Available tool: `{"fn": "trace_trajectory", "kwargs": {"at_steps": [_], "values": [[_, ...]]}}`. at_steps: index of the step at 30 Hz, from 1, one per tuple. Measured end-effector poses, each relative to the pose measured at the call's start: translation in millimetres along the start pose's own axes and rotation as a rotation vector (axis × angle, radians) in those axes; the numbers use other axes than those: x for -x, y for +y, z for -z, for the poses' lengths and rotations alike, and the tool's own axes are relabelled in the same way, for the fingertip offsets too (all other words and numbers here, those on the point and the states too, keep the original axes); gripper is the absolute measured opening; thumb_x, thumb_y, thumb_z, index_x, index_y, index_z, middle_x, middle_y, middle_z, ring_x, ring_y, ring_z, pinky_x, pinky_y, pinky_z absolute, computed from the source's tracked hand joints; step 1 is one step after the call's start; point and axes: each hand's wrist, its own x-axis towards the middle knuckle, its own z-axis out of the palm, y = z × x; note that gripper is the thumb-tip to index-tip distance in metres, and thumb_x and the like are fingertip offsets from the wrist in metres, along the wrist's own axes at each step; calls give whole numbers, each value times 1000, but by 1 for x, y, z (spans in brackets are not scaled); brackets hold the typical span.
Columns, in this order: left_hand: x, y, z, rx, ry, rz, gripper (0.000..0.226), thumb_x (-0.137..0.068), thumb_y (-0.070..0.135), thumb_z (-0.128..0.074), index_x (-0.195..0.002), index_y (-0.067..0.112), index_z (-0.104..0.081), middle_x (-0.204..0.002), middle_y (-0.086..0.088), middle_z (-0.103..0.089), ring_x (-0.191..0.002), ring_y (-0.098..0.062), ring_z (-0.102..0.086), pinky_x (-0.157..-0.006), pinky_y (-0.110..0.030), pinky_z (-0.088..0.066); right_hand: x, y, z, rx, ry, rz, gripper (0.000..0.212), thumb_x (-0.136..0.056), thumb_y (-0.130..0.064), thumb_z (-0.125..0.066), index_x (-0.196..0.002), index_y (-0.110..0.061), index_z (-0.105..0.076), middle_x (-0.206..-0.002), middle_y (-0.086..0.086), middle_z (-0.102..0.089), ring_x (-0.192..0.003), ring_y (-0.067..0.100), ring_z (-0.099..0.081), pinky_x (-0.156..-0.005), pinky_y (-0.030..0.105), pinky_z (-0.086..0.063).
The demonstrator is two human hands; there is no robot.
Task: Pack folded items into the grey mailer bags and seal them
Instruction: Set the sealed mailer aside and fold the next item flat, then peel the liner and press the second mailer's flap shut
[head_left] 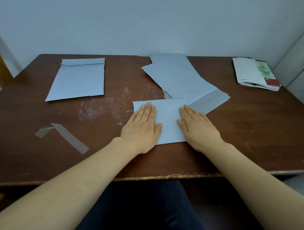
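A brown table (253, 138) carries everything. Just beyond the fingertips, loose grey mailer bags (176, 77) overlap in a heap, their near edges hidden under the pressed mailer (167, 115). That mailer lies beneath both palms: left hand (143, 126) and right hand (197, 130) rest flat on its ends, fingers straight. Well left of the left hand lies a single mailer (80, 80). Far beyond the right hand sit folded papers (255, 73), their print unreadable. Clear strips (69, 138) lie near the left forearm.
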Motion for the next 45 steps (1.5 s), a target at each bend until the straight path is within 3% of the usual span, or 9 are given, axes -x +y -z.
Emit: {"fn": "trace_trajectory", "kwargs": {"at_steps": [5, 10, 15, 22, 28, 33, 39, 42, 45], "values": [[8, -11, 18, 24, 80, -118, 56, -98, 20, -27, -150, 12, -7, -159, -3, -3, -147, -15, 2, -116, -26, 2, 9, 15, 27, -252, 29, 75, 55, -96, -38, -41, -147, -23, -24, -157, -8, -14, -144, 10, -16, -115, 27, -11], [15, 3, 22, 61, -84, -308, 75, -89, 50, -48, -150, 25, -11, -159, 8, -7, -146, -8, -3, -117, -26, -7, 14, 17, 38, -338, -221, 149, 87, -67, -41, -79, -140, -31, -32, -144, -13, -38, -133, 8, -35, -109, 24, -29], [10, -4, 23, 105, -71, -229, 69, -86, 56, -51, -145, 31, -27, -156, 13, -19, -144, -5, -14, -114, -31, -22, 11, 15, 35, -305, -146, 206, 45, -77, -37, -73, -118, -32, -55, -143, -11, -45, -128, 12, -44, -106, 28, -34], [9, -17, 31, 310, -95, -179, 54, -83, 50, -60, -133, 31, -49, -150, 14, -34, -138, -6, -30, -111, -28, -26, 3, 5, 42, -416, -171, 186, 31, -80, -30, -70, -111, -26, -68, -135, -8, -54, -122, 7, -50, -104, 21, -35], [5, -24, 31, 348, -95, -189, 41, -92, 26, -53, -133, 24, -52, -146, 12, -40, -137, -8, -33, -108, -22, -26, -1, 10, 44, -563, -185, 120, 18, -87, -18, -64, -103, -16, -72, -122, -7, -63, -103, 1, -56, -81, 5, -39], [-6, -33, 35, 653, 64, 30, 26, -91, 28, -57, -103, 10, -71, -98, -3, -66, -95, -17, -60, -87, -29, -45, -13, 5, 45, -611, 15, 9, 15, -87, -28, -62, -86, -14, -68, -85, 4, -65, -80, 16, -57, -72, 26, -43], [-21, -46, 33, 746, 251, 215, 35, -90, 29, -58, -83, -6, -64, -73, -15, -51, -66, -21, -44, -63, -32, -37, -30, 13, 39, -943, 91, -216, 31, -84, -21, -66, -96, 7, -60, -79, 15, -56, -71, 22, -54, -64, 29, -49], [-27, -47, 30, 590, 284, 245, 39, -91, 30, -56, -66, -1, -52, -63, -12, -44, -59, -21, -40, -56, -31, -31, -40, 8, 30, -876, 201, -274, 24, -84, -22, -65, -84, 1, -57, -73, 10, -49, -69, 22, -47, -62, 32, -43], [-29, -46, 28, 392, 312, 262, 39, -92, 33, -53, -61, 12, -39, -59, -1, -39, -57, -20, -40, -49, -30, -26, -44, 0, 26, -649, 258, -283, 27, -89, -29, -58, -109, -11, -59, -88, 0, -55, -84, 19, -53, -73, 31, -43]]}}
